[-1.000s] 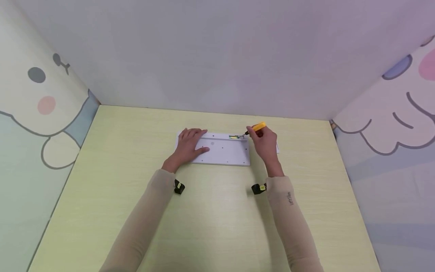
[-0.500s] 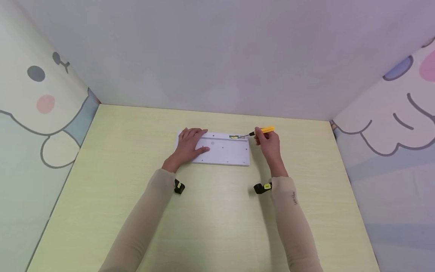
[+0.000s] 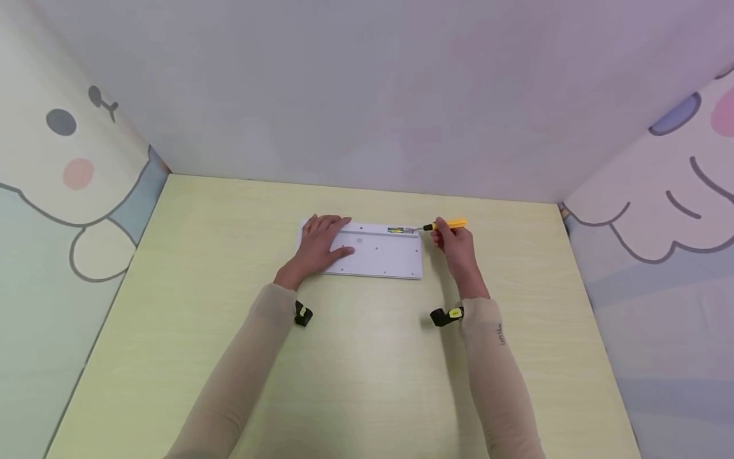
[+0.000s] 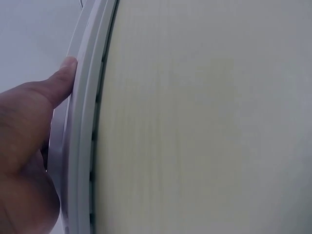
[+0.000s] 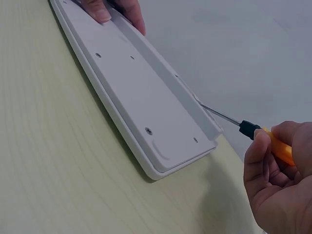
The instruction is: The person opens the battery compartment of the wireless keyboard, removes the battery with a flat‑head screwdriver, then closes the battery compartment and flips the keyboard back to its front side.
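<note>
A white keyboard (image 3: 378,252) lies face down on the pale wood table (image 3: 367,357), its screw holes up. My left hand (image 3: 318,245) rests flat on its left end; in the left wrist view the thumb (image 4: 57,85) presses the keyboard's edge (image 4: 83,146). My right hand (image 3: 454,245) grips a yellow-handled screwdriver (image 3: 444,224), its thin shaft (image 5: 219,115) pointing left into the open battery slot (image 3: 400,230) at the keyboard's far right corner. The right wrist view shows the keyboard's back (image 5: 141,102) and my left hand's fingers (image 5: 109,9) on the far end.
The table is boxed in by a plain back wall (image 3: 367,95) and cartoon-printed side panels, left (image 3: 63,191) and right (image 3: 671,210). Bare tabletop lies in front of the keyboard and to both sides.
My right hand has shifted a little to the right and lowered the screwdriver handle, so the tool now lies nearly level with its tip still at the slot. The left hand has not moved.
</note>
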The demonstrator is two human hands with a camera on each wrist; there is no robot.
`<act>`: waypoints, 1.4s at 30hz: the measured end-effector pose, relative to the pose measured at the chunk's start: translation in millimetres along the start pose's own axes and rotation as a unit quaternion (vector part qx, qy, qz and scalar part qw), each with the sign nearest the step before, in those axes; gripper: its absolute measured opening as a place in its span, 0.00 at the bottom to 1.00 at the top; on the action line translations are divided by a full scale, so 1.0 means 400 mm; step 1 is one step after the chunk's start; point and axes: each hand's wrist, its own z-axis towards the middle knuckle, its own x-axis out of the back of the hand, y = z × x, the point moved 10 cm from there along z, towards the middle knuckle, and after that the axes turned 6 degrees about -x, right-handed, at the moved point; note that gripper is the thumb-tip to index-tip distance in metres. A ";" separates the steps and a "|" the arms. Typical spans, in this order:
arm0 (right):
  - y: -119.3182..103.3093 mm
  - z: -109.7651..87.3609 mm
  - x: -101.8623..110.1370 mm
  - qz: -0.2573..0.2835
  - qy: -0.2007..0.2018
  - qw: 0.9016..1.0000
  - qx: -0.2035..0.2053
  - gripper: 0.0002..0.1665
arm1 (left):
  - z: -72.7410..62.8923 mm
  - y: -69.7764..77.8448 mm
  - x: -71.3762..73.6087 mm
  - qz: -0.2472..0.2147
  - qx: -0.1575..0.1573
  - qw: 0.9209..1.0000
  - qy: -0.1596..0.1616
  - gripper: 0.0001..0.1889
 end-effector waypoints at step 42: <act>-0.075 -0.042 -0.018 -0.149 0.063 0.980 0.118 0.33 | 0.010 -0.013 -0.010 0.003 -0.001 1.000 -0.002 0.40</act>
